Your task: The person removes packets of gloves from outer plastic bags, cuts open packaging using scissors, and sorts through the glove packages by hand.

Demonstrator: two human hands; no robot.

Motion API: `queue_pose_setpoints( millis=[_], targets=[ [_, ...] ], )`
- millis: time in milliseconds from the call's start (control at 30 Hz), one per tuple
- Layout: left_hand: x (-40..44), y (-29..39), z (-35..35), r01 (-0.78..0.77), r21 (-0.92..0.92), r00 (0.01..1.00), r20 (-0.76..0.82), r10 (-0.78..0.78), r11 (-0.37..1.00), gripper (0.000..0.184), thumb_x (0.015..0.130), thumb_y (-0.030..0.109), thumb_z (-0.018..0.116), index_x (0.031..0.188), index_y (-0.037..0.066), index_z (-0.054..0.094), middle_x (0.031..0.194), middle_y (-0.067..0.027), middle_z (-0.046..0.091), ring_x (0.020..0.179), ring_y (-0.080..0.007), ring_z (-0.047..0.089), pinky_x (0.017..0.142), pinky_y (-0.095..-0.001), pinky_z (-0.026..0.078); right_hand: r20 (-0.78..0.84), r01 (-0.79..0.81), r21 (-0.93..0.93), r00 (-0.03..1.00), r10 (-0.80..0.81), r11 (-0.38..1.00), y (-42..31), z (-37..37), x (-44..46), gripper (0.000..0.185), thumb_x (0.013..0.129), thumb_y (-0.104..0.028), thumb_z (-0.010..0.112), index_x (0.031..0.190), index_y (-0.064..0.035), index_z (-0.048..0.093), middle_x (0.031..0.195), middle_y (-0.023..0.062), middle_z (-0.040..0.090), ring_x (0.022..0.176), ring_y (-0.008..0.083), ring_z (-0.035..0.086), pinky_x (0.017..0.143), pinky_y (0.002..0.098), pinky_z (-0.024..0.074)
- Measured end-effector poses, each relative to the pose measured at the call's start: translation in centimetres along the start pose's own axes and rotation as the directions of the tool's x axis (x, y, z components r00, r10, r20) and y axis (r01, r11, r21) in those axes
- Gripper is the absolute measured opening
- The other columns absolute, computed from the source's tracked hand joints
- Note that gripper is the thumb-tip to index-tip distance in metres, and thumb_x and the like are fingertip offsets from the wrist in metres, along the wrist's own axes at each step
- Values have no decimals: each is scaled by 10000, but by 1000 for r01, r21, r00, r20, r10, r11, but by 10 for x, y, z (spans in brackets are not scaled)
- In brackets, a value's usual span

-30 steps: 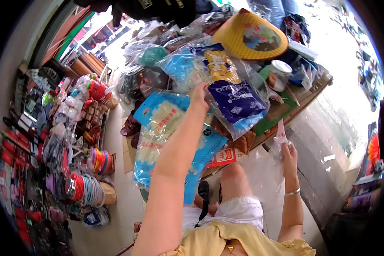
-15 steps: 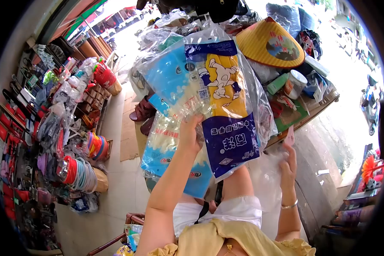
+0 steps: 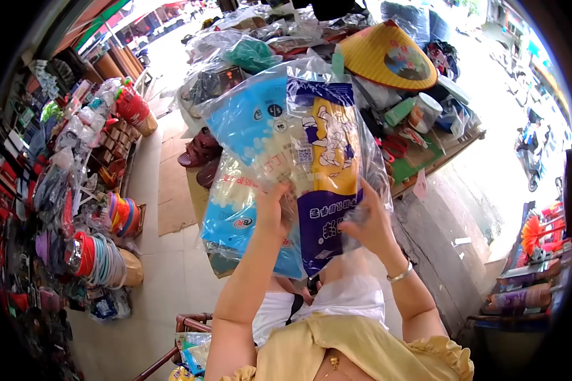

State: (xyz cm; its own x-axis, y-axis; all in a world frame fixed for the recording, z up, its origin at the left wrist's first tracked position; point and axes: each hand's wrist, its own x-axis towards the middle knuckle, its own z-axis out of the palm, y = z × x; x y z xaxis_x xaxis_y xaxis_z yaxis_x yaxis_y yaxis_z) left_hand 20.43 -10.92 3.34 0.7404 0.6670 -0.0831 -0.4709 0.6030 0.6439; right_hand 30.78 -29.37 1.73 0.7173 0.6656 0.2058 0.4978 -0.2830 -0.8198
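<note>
A large clear plastic bag (image 3: 376, 159) surrounds flat packets in front of me. One is a blue-and-clear packet (image 3: 245, 124); beside it is a navy-and-yellow packet (image 3: 329, 152) with a cartoon figure, perhaps holding yellow rubber gloves. My left hand (image 3: 274, 209) is closed on the blue-and-clear packet near the middle of the bundle, its fingertips partly hidden. At the right edge, my right hand (image 3: 370, 222) grips the clear bag, thumb lying over the navy packet and fingers bent along its side.
Behind the packets, a goods-laden table carries a yellow conical hat (image 3: 391, 57), a white tub (image 3: 424, 113) and a green bottle (image 3: 400, 110). Dark red sandals (image 3: 200, 149) sit at its left. Crowded shelves line the left, with coiled hoses (image 3: 105, 260) near the floor.
My right hand has moved left and up from beside the bundle to its right edge. The packets have shifted slightly left in view, with my left hand still on them.
</note>
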Motion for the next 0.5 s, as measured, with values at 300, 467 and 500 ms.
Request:
queue_pose_setpoints(
  millis=[300,467,500],
  targets=[
    [8,-5,-14,8,45,993,-116,-3,999,302,781,15,529,1080,23,494,949,-89,598,824,-209,610,719,-344,535,-3,217,-72,976,-218,973,-6,25,28,633,698,-392,720,1209,-88,504,1045,133,581,894,315,600,746,381,473],
    [-6,10,-24,-16,72,988,-149,27,997,268,769,-5,554,1029,38,506,851,-68,606,716,-173,614,590,-305,527,-24,237,49,971,-236,970,-8,30,37,339,716,-242,695,1001,-81,607,878,127,566,772,327,577,649,380,454],
    [-10,15,-26,-45,122,984,-168,65,992,176,778,50,570,948,53,524,782,-56,600,659,-160,606,531,-293,508,-57,282,69,959,-278,957,-8,29,41,300,709,-210,694,959,-68,607,858,131,566,760,329,574,643,379,453]
  ],
)
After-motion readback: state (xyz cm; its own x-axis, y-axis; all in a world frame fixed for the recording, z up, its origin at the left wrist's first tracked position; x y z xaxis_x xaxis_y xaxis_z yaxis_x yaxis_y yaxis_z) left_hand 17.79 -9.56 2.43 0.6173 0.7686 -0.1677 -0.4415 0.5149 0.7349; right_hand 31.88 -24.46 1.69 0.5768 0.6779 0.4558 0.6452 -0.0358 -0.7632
